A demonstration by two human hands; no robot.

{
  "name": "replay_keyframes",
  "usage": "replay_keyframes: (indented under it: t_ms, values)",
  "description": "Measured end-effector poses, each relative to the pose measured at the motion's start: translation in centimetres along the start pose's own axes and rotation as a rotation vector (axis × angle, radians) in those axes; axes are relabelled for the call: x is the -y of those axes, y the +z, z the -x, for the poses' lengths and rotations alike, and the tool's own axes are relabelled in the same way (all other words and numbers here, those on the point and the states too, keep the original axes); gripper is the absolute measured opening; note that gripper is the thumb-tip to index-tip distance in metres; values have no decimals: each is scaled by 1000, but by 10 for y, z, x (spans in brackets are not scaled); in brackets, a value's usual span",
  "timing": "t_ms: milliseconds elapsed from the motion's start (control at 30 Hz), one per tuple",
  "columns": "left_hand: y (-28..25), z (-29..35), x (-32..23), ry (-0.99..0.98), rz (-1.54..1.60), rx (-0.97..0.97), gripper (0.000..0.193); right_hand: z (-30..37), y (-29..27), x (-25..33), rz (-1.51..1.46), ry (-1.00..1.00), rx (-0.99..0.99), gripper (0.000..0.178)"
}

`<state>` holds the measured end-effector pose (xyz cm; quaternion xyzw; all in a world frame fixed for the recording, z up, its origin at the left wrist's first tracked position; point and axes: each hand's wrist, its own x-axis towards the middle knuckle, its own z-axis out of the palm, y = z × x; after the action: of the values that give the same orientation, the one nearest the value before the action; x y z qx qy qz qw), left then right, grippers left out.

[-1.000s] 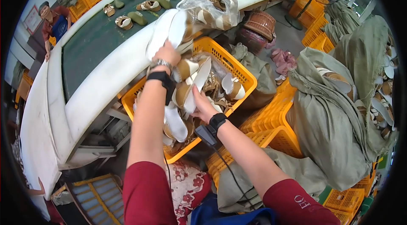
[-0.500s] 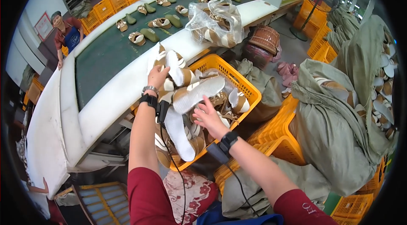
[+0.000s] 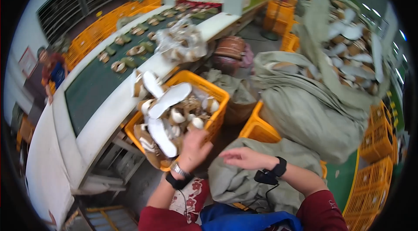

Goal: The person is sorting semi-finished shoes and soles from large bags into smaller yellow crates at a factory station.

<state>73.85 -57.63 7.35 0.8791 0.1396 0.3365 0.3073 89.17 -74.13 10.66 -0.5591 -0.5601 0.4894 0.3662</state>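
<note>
Both shifted: left hand (image 3: 193,150) by shoe crate (image 3: 218,113), right hand (image 3: 249,158) over sack (image 3: 235,183)

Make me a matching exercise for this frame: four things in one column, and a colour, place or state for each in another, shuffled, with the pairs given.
Column one
1. Left hand
2. Orange basket beside the conveyor
3. Clear plastic bag
4. Conveyor belt

Column two
A. Dark green
B. Resting on the white ledge
C. Has a silver band at its wrist
D. Heaped with loose brown-and-white shoes

Right pairs: 1-C, 2-D, 3-B, 4-A
</note>
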Motion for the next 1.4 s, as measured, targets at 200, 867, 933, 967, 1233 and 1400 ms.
replay_keyframes:
  t_ms: [200,867,933,967,1233,1400]
  values:
    - [124,60,-204,370,341,540,44,245,15,71,163,1,-169,35]
    - [385,139,-355,230,-408,1463,78,805,150,-34,-120,459,-1089,31]
    - [387,112,-383,294,-155,1358,73,819,116,-42,-19,466,-990,31]
    - [375,83,-418,354,-75,1245,69,824,97,-45,69,469,-898,32]
    - [374,-146,-519,609,-56,-125,55,846,-95,-52,450,429,-624,33]
    - [437,-268,-511,475,-232,-346,74,853,-201,-61,577,331,-584,30]
